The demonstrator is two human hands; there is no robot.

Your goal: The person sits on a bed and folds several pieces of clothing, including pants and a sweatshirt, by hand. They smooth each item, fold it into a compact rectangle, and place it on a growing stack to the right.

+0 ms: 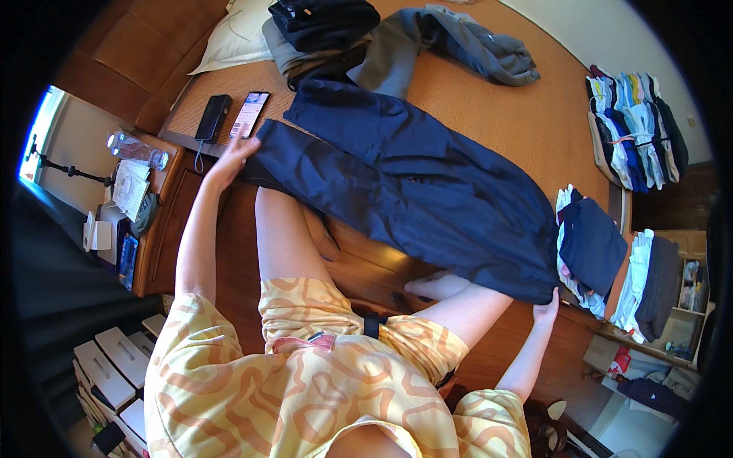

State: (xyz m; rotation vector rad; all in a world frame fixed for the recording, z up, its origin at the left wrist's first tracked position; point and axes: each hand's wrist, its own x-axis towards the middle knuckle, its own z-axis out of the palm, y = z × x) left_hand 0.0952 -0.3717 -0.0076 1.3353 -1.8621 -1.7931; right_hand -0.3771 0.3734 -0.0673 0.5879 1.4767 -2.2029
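Dark navy trousers lie spread across the near edge of the bed, with part over my thighs. Their leg ends point to the left and the waist end is at the right. My left hand is at the cuff of the nearer leg, its fingers beside a lit phone; its grip on the cloth is unclear. At the waist corner, my right hand pinches the fabric between thumb and fingers. A black power bank with a cable lies left of the phone.
Folded dark clothes and a grey garment lie on the far side of the bed. Folded clothes are stacked at the right, with more bundles beyond. A nightstand holds a plastic bottle and papers.
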